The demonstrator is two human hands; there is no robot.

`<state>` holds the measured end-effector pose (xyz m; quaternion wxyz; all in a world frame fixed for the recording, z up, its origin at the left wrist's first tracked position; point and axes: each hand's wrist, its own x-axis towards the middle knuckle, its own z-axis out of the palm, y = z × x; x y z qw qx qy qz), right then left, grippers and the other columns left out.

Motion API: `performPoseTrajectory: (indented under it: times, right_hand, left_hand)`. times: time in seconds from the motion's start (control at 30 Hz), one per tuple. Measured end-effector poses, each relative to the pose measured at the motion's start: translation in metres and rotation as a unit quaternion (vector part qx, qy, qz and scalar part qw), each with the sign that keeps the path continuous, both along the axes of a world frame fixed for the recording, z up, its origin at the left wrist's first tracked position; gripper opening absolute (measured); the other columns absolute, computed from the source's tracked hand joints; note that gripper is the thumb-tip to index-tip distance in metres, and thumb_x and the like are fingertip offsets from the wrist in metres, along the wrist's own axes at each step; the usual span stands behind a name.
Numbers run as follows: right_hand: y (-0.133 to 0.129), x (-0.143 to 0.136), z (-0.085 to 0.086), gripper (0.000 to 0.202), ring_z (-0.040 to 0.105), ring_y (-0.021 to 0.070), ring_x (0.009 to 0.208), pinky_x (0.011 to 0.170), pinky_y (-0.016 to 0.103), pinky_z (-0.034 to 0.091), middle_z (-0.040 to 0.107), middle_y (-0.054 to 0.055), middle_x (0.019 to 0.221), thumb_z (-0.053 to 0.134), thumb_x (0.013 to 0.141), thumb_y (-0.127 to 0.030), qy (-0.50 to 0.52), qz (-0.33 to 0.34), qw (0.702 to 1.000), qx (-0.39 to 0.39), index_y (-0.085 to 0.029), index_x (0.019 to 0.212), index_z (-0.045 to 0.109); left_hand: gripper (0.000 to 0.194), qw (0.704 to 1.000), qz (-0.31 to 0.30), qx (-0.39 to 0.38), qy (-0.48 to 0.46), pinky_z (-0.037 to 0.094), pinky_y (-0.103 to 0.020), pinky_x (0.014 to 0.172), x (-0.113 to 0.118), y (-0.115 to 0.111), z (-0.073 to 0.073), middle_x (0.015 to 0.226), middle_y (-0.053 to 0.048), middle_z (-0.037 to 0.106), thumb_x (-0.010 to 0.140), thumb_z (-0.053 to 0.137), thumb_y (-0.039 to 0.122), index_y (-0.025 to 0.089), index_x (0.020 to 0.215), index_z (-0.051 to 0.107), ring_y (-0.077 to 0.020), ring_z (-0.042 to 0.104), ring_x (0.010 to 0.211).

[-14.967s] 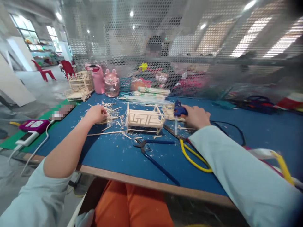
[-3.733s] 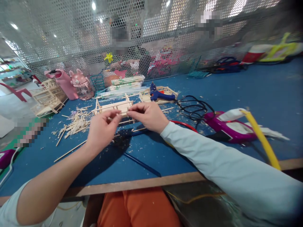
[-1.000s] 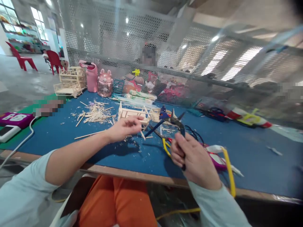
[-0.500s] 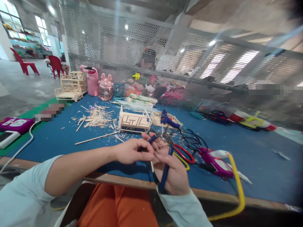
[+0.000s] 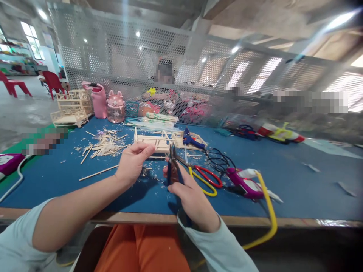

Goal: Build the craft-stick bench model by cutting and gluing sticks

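Observation:
My left hand [image 5: 132, 160] is raised over the blue mat, its thumb and forefinger pinched together; whatever they hold is too small to make out. To its right, my right hand [image 5: 193, 196] grips dark blue pliers [image 5: 174, 170], whose jaws point up and away from me. Just behind both hands stands a small wooden stick frame [image 5: 160, 142], partly covered by my left fingers. A second wooden piece [image 5: 178, 139] lies beside it, with a blue glue gun [image 5: 193, 139] on top. Scissors [image 5: 208, 176] with red and yellow handles rest right of my right hand.
Loose sticks [image 5: 106, 145] and scraps lie at the left. A wooden model [image 5: 72, 107], a pink bottle [image 5: 99, 101] and a clear pink bottle [image 5: 115, 109] stand behind. A purple device [image 5: 246, 185] with a yellow cord lies right. A mesh screen [image 5: 124, 49] crosses the back.
My hands have moved apart. My left hand has lifted toward the wooden frame; my right hand has turned from palm up and closed around the pliers. The view has shifted right.

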<state>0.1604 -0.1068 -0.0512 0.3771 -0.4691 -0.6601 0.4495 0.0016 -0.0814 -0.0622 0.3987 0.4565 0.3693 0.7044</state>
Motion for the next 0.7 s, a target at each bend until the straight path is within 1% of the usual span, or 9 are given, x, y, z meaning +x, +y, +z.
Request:
performPoseTrajectory:
  times: [0.13,0.27,0.37,0.47,0.57,0.7]
  right_hand:
    - [0.000,-0.011,0.007,0.062,0.055,0.0213,0.097,0.093,0.035,0.042,0.062,0.004,0.105,0.047,0.056,-0.019,-0.022,0.025,0.999,0.029,-0.021,0.118,0.055]
    - [0.001,-0.013,0.006,0.063,0.055,0.0213,0.099,0.092,0.034,0.041,0.062,0.005,0.108,0.046,0.057,-0.020,-0.015,0.034,0.999,0.034,-0.020,0.120,0.055]
    - [0.001,-0.012,0.004,0.062,0.054,0.0215,0.099,0.091,0.034,0.041,0.062,0.005,0.106,0.047,0.058,-0.020,-0.021,0.029,0.999,0.024,-0.019,0.119,0.055]
    - [0.001,-0.011,0.003,0.061,0.053,0.0210,0.096,0.090,0.035,0.041,0.062,0.004,0.101,0.047,0.059,-0.020,-0.018,0.018,0.999,0.031,-0.019,0.119,0.055]
    - [0.001,-0.011,0.003,0.061,0.053,0.0199,0.094,0.089,0.034,0.041,0.062,0.004,0.102,0.047,0.059,-0.019,-0.009,0.026,0.999,0.043,-0.019,0.120,0.055]
    - [0.002,-0.010,0.003,0.058,0.053,0.0202,0.095,0.089,0.033,0.041,0.062,0.005,0.103,0.047,0.059,-0.018,-0.006,0.033,0.998,0.058,-0.019,0.117,0.057]
  left_hand:
    - [0.013,0.999,0.014,0.007,0.032,0.043,-0.026,0.071,0.001,-0.004,0.004,0.068,0.002,0.059,0.066,0.071,0.032,0.019,0.065,0.069,-0.0120,0.053,0.071]
    - [0.010,0.998,0.009,0.014,0.055,0.042,-0.027,0.072,0.001,-0.006,0.006,0.067,0.001,0.059,0.067,0.071,0.030,0.020,0.065,0.071,-0.0126,0.052,0.071]
    - [0.007,0.997,-0.005,0.029,0.069,0.041,-0.027,0.074,0.001,-0.007,0.004,0.066,0.002,0.057,0.070,0.070,0.027,0.021,0.066,0.072,-0.0116,0.050,0.070]
    - [0.008,0.996,-0.018,0.042,0.075,0.040,-0.026,0.073,0.000,-0.007,0.001,0.067,0.002,0.058,0.072,0.070,0.028,0.023,0.068,0.074,-0.0111,0.051,0.070]
    - [0.007,0.996,-0.020,0.055,0.070,0.040,-0.025,0.072,0.001,-0.006,-0.002,0.068,0.001,0.059,0.070,0.072,0.028,0.022,0.068,0.074,-0.0109,0.052,0.070]
    - [0.004,0.995,-0.030,0.061,0.068,0.041,-0.025,0.075,0.002,-0.005,-0.005,0.070,0.001,0.062,0.070,0.073,0.027,0.024,0.069,0.075,-0.0110,0.053,0.073]
